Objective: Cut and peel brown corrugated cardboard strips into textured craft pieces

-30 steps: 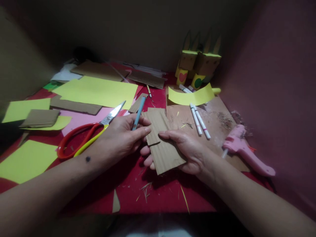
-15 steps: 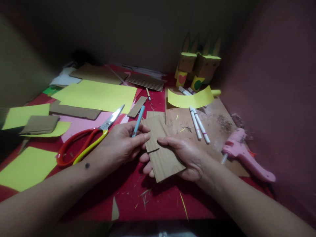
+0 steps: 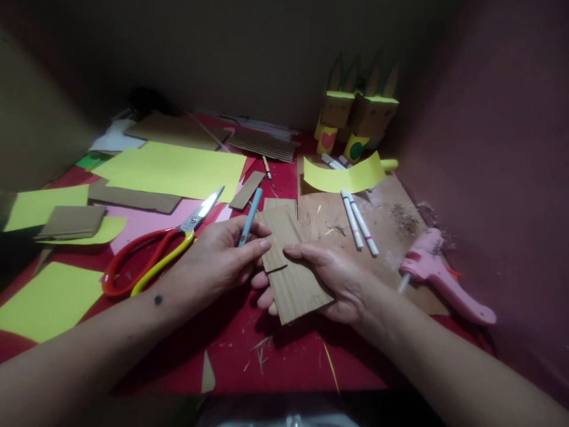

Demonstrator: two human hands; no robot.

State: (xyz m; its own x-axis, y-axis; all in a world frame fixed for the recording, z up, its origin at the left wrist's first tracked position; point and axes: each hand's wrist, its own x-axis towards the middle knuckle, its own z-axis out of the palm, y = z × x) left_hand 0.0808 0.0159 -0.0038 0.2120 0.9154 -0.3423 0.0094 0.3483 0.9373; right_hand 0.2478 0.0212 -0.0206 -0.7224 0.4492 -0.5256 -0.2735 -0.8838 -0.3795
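Observation:
Two overlapping pieces of brown cardboard (image 3: 300,287) are held over the front of the red table. My right hand (image 3: 331,276) grips them from the right, thumb on top and fingers underneath. At their left edge, my left hand (image 3: 231,249) pinches the upper piece between thumb and fingers. A blue stick-like tool (image 3: 251,216) is also held in my left hand, pointing up. Red and yellow scissors (image 3: 155,258) lie with blades apart just left of that hand.
Yellow paper sheets (image 3: 178,169) and cardboard scraps cover the left side. White markers (image 3: 362,225) lie on a brown board (image 3: 320,207) at right, beside a pink glue gun (image 3: 440,276). Two cardboard figures (image 3: 351,115) stand behind.
The view has shifted very slightly. Both hands keep the same hold on the cardboard, with no other visible movement.

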